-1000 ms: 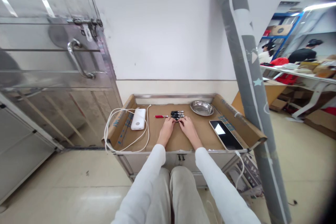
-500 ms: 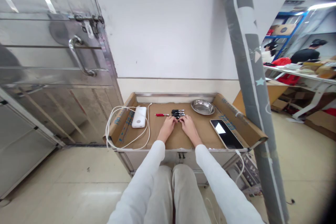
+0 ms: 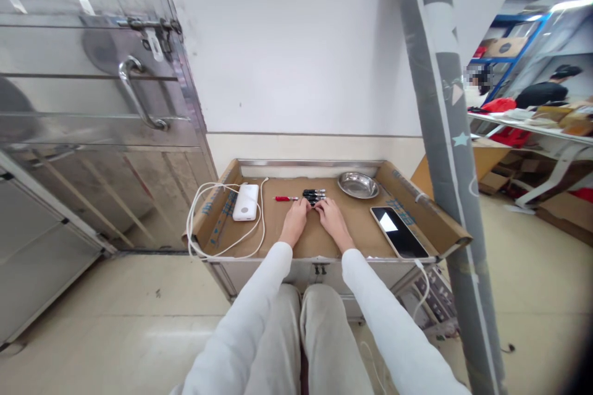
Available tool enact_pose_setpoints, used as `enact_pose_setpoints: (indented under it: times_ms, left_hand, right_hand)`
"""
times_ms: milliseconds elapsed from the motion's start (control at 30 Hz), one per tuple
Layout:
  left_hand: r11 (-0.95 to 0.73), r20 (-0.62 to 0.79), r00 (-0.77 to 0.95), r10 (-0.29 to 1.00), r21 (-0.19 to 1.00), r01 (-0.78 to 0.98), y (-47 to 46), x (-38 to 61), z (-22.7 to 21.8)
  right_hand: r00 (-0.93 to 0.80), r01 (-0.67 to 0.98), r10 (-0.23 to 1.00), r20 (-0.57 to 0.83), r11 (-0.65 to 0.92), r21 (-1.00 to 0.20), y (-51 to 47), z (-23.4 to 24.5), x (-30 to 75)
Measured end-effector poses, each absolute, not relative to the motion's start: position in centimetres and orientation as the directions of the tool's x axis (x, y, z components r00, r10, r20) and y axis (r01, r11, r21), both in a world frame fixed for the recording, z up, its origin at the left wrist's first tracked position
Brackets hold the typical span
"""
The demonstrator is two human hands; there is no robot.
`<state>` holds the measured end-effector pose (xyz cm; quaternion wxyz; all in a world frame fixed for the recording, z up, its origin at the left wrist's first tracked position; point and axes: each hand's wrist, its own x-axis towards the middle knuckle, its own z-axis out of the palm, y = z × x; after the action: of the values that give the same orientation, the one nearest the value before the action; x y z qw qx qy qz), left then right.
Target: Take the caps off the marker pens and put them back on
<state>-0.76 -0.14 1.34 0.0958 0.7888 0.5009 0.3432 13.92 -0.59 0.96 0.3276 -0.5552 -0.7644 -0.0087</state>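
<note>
Several black pens with silvery ends lie side by side in a row on the cardboard-lined cart top. My left hand is closed at the left end of the nearest black pen, fingertips pinched. At its right end my right hand is closed in the same way, and the fingers hide most of this pen. A single red pen lies just left of the row, apart from both hands.
A white power bank with a looped white cable is on the left. A round metal dish stands back right, with a phone in front. Cardboard side walls edge the top. A grey wrapped roll leans at right; people are beyond.
The view has shifted slightly. Both hands stay at the near side of the black pens, with only small finger movement. The red pen and the dish have not moved on the cart.
</note>
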Motion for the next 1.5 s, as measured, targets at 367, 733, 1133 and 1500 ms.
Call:
enact_pose_setpoints:
  times_ms: [367,733,1133,1500]
  left_hand:
    - [-0.518,0.437,0.300,0.848,0.564,0.643,-0.1,-0.8,1.5]
    - [-0.600,0.531,0.357,0.768,0.404,0.691,0.5,-0.6,0.8]
    - [-0.527,0.502,0.318,0.804,0.354,0.773,0.2,-0.6,1.0]
    - [-0.499,0.537,0.285,0.794,0.307,0.811,-0.3,-0.8,1.5]
  right_hand:
    - [-0.265,0.812,0.821,0.505,0.473,-0.343,-0.2,0.8,14.2]
    - [-0.075,0.918,0.791,0.607,0.293,-0.268,-1.3,1.5,13.8]
    - [0.116,0.967,0.790,0.603,0.048,-0.248,-1.5,1.0,14.6]
    - [0.114,0.961,0.819,0.562,0.051,-0.270,-1.9,1.6,14.4]
